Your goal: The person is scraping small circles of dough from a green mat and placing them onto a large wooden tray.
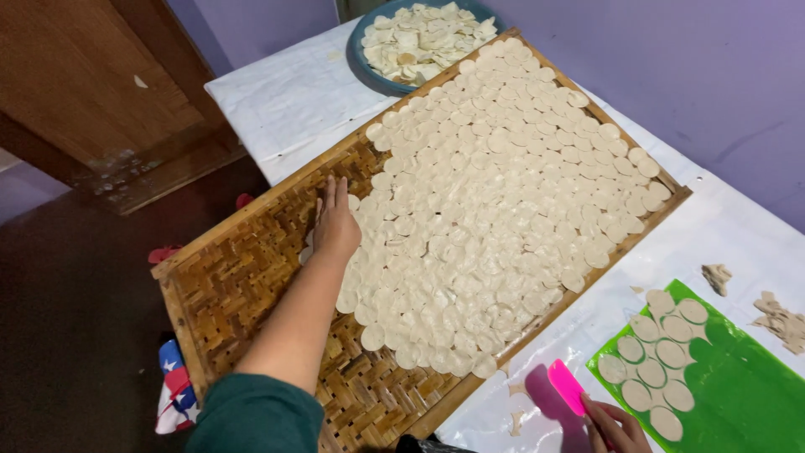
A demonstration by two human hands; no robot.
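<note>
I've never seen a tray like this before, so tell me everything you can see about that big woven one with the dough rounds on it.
The woven tray is a large rectangle of brown plaited strips, bamboo by the look of it, inside a wooden frame. It lies flat and at a slant across a white-covered table, its near end past the table's edge. Thin pale dough rounds cover most of it in overlapping rows; the near end is bare. The left hand rests palm down at the edge of the rounds. A blue bowl touches its far end.

Soft, even indoor light is cast from above, and only faint shadows are seen. The view is sharp centrally, with straight edges bent slightly toward the corners.
</note>
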